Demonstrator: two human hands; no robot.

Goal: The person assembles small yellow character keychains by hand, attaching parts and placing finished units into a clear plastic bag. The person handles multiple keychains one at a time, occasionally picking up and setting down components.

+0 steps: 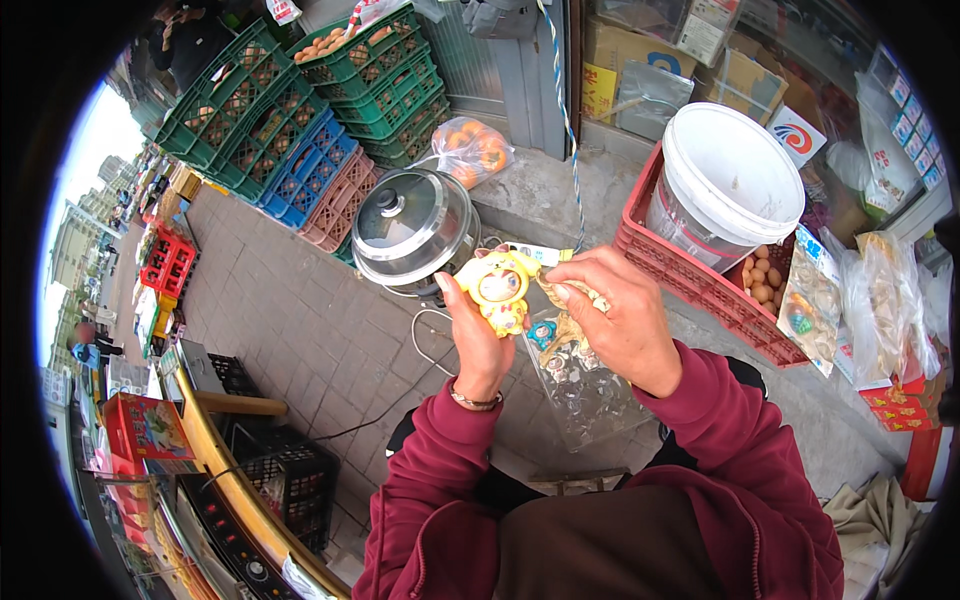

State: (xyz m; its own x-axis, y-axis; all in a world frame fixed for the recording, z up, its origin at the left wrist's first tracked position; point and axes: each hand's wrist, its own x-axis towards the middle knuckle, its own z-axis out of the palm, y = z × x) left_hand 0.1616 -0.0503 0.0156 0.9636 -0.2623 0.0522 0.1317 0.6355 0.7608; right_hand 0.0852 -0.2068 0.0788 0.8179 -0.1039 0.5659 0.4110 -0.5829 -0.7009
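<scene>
Above the clear bag [585,390], my left hand [478,340] grips the yellow cartoon toy [497,288]; my right hand [620,320] pinches its tan strap [560,290]. Light, hard, probably slick plastic; best held round the body.

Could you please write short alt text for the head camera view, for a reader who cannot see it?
A person in a maroon sweatshirt holds a yellow cartoon toy in the left hand, while the right hand pinches a clear plastic bag holding more small toys. A lidded steel pot and a white bucket in a red crate sit on the pavement beyond.
</scene>
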